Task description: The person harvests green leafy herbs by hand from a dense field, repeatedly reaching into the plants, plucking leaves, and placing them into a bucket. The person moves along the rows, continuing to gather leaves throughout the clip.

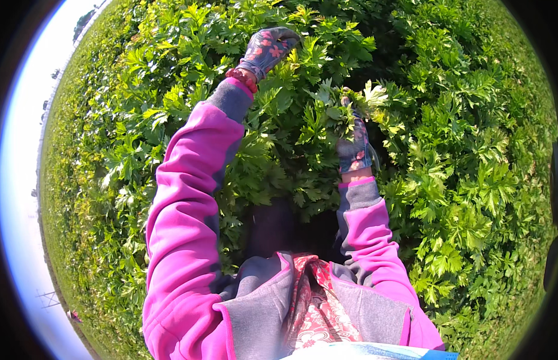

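Note:
My left hand (270,48), in a dark glove with pink flowers, reaches out over the leafy green plants (243,155). Its fingers curl down at the leaf tips, and whether a stem lies between them is hidden. Nearer to me and to the right, my right hand (354,139) wears a matching glove. It grips a bunch of picked leafy sprigs (335,110), with several cut-edged leaves spreading over the fingers. One pale leaf (374,94) stands out on the right of that bunch.
Dense foliage (459,189) surrounds me, with a dark gap (387,49) between plants ahead. My legs (272,227) stand in shadow among the leaves. Far left, beyond the field edge, a person in pink (74,316) is visible near a pylon (48,299).

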